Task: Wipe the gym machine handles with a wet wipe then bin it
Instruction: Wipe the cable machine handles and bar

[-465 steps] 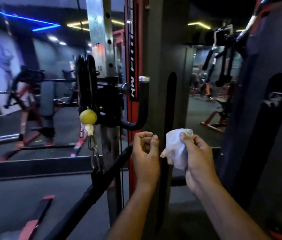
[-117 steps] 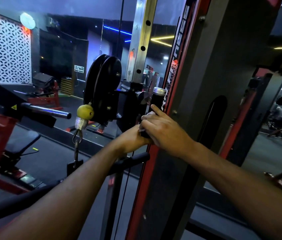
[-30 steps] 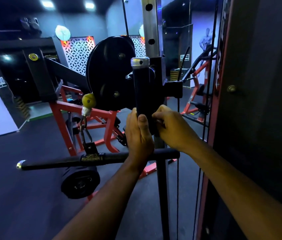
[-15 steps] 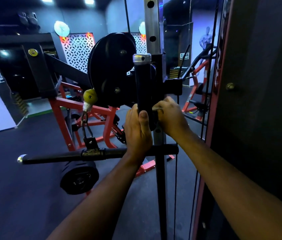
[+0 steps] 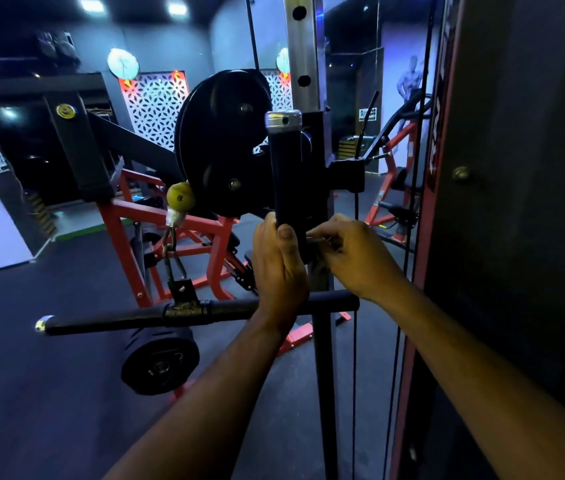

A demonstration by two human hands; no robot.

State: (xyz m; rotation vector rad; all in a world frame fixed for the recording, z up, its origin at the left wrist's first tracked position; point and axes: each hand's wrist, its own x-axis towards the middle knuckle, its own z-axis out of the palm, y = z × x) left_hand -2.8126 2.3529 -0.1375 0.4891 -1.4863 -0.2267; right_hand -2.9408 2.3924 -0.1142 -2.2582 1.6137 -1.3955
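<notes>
Left hand point(image 5: 279, 268) grips handle point(image 5: 286, 168); right hand point(image 5: 353, 252) pinching beside.

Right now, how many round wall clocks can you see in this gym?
2. One clock hangs on the back wall above the patterned lit panel. The other clock peeks out beside the silver post, partly hidden. Others may be hidden.

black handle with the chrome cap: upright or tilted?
Upright: the handle stands vertical, chrome cap on top, parallel to the steel post; left hand grips its base.
</notes>
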